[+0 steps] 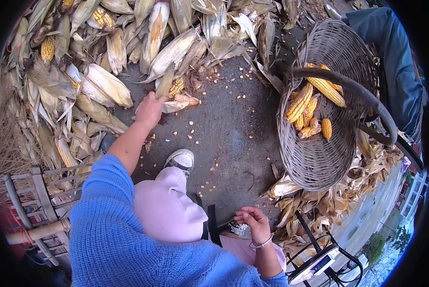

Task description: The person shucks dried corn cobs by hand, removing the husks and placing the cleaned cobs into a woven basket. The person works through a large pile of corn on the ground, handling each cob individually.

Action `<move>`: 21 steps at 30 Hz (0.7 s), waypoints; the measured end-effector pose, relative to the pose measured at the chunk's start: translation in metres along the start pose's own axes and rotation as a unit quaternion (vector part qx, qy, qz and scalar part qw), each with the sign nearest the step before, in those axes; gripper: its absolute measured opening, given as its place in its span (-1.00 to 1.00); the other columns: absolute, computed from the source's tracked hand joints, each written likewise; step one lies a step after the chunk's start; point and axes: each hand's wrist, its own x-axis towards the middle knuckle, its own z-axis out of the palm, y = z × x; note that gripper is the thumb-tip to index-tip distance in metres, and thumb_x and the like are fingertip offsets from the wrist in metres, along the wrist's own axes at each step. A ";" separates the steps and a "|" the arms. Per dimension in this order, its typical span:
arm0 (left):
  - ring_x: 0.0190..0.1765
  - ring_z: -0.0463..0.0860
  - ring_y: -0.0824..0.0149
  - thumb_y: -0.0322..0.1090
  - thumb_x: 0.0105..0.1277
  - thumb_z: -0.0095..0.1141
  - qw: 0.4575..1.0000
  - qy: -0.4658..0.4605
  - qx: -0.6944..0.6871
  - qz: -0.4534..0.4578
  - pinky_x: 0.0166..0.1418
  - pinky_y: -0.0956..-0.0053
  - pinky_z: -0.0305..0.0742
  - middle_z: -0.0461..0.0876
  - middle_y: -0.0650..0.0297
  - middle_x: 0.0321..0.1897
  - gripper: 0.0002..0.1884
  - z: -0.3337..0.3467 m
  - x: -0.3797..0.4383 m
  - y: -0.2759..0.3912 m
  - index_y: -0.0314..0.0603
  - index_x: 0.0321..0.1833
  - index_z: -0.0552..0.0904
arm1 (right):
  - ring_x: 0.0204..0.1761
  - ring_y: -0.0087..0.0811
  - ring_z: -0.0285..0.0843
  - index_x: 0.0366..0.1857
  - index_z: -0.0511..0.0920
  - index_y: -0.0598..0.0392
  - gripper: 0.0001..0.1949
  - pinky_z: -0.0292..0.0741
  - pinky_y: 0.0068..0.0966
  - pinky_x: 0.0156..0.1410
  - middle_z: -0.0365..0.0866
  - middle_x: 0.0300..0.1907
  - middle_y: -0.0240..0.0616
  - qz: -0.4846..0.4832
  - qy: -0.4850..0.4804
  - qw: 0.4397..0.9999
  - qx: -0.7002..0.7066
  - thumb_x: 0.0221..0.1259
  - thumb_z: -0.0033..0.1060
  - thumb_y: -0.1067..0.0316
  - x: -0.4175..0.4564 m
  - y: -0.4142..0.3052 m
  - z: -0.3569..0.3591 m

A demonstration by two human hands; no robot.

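Observation:
My left hand (150,110) reaches to the near edge of a heap of unshucked corn ears and grips a dry corn husk (166,81) that sticks up past the fingers; whether an ear is inside is hidden by the hand. Beside its fingertips lie a yellow corn ear (176,87) and a paler, reddish cob (188,100) on the ground. My right hand (253,223), with a bracelet at the wrist, hovers over my lap, loosely curled and holding nothing.
A wicker basket (318,179) with an arched handle (361,84) holds several husked ears (325,89). The corn heap (92,53) spreads ahead and left. Stripped husks (318,208) lie right, near a metal-framed stool (315,263). Loose kernels dot the concrete floor (232,143). A bamboo frame (38,201) stands left.

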 end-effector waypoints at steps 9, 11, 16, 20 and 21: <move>-0.21 0.53 0.51 -0.69 0.09 -0.03 0.813 0.399 -0.422 0.041 -0.11 0.66 0.42 0.56 0.33 -0.26 -0.70 -0.127 0.011 -0.037 -0.21 -0.12 0.53 | -0.23 -0.33 0.57 -0.13 0.43 0.29 -0.79 0.52 -0.51 -0.14 0.56 -0.24 -0.09 -0.009 0.027 0.999 0.035 0.20 -0.03 0.44 0.019 0.002 -0.004; -0.12 0.53 0.46 -0.70 0.10 -0.03 0.736 0.446 -0.503 0.082 0.00 0.58 0.44 0.54 0.28 -0.20 -0.70 -0.151 -0.001 -0.029 -0.29 -0.09 0.48 | -0.23 -0.34 0.57 -0.13 0.42 0.29 -0.79 0.52 -0.51 -0.14 0.55 -0.24 -0.10 0.003 0.023 0.999 0.040 0.20 -0.03 0.43 0.023 0.002 -0.003; 0.01 0.51 0.15 -0.53 0.04 -0.05 0.930 0.220 -0.267 -0.122 0.10 0.47 0.33 0.52 0.00 -0.05 -0.56 -0.140 0.025 -0.015 -0.14 0.06 0.46 | -0.25 -0.34 0.56 -0.12 0.42 0.29 -0.79 0.52 -0.50 -0.15 0.55 -0.25 -0.11 0.010 0.009 0.999 0.035 0.20 -0.04 0.44 0.029 0.004 -0.004; 0.06 0.48 0.17 -0.50 0.04 -0.03 0.888 0.289 -0.331 -0.139 0.14 0.48 0.29 0.46 0.01 0.03 -0.51 -0.116 0.029 -0.019 -0.11 0.12 0.40 | -0.24 -0.34 0.56 -0.13 0.42 0.29 -0.79 0.51 -0.51 -0.14 0.56 -0.25 -0.13 0.032 0.046 0.998 0.033 0.19 -0.03 0.45 0.029 0.001 -0.004; 0.04 0.48 0.20 -0.59 0.02 -0.06 0.862 0.362 -0.344 -0.087 0.14 0.50 0.29 0.44 0.05 0.04 -0.44 -0.113 0.025 -0.015 -0.09 0.17 0.33 | -0.22 -0.33 0.56 -0.14 0.43 0.28 -0.80 0.50 -0.49 -0.11 0.55 -0.25 -0.13 0.014 0.036 0.998 0.041 0.18 -0.04 0.47 0.027 -0.002 -0.002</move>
